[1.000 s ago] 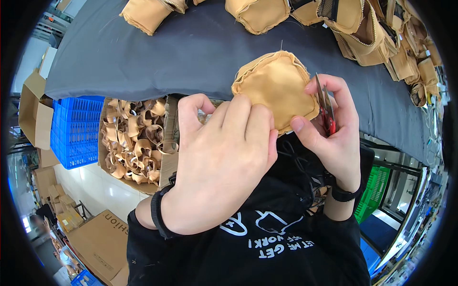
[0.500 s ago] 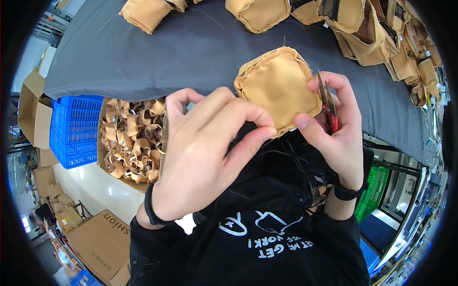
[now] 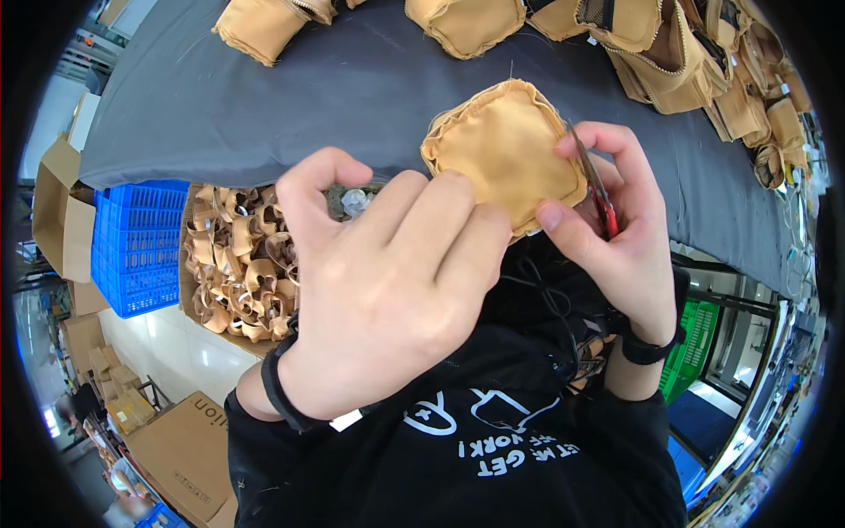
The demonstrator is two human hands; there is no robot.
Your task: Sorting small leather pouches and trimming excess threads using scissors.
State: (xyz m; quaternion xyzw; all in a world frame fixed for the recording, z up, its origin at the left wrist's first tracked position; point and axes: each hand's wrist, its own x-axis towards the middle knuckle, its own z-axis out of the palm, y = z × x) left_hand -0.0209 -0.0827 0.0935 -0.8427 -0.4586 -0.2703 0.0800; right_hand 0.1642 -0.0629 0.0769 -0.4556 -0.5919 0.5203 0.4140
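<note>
A tan fabric pouch with a raw, frayed seam edge is held up in front of me, its flat square face toward me. My left hand is curled at the pouch's lower left corner, back of the hand up and one finger lifted away; its thumb is hidden. At the pouch's right edge, my right hand pinches the fabric between thumb and forefinger. Small scissors with red handles also sit in that hand, blades pointing up along the pouch's edge.
More tan pouches lie along the far side of the dark-covered table, heaped at the right. Left of me stand a carton of small tan pieces and blue crates. A green crate is at lower right.
My left hand has turned over from a thumb-and-finger pinch at the pouch's bottom edge, so its back now faces up. The pouch and right hand have shifted slightly left and up.
</note>
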